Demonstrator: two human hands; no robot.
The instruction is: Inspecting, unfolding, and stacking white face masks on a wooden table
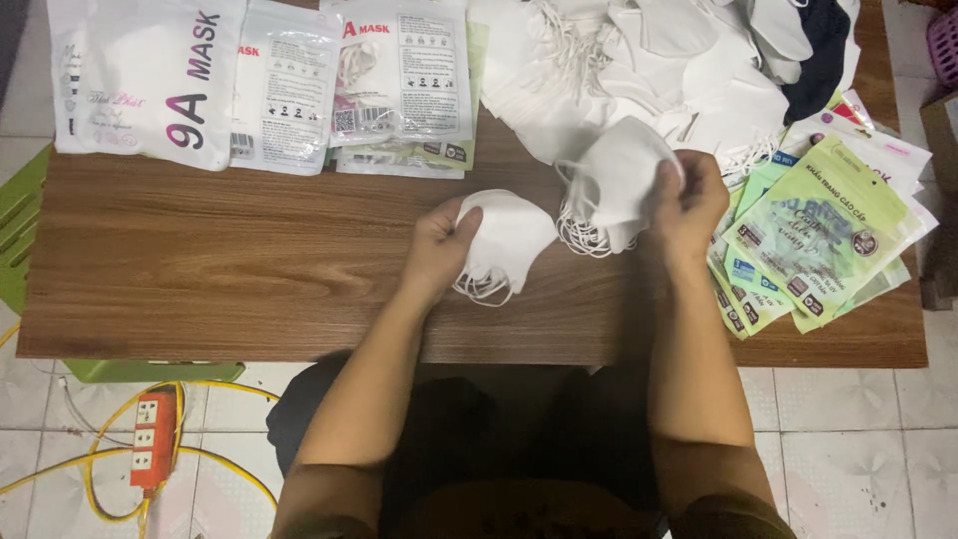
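Note:
My left hand (439, 243) grips a small stack of folded white face masks (509, 240) just above the wooden table (230, 269), ear loops hanging below. My right hand (687, 200) holds another bunch of white masks (619, 180) by its right edge, with its loops dangling on the left. The two bunches sit side by side, slightly apart. Behind them a big loose heap of white masks (649, 60) covers the back of the table.
Filled white mask packets (150, 75) lie in a row at the back left. A fan of empty green and white packets (818, 230) lies at the right edge. On the tiled floor, an orange power strip (152, 439) with yellow cable lies at left.

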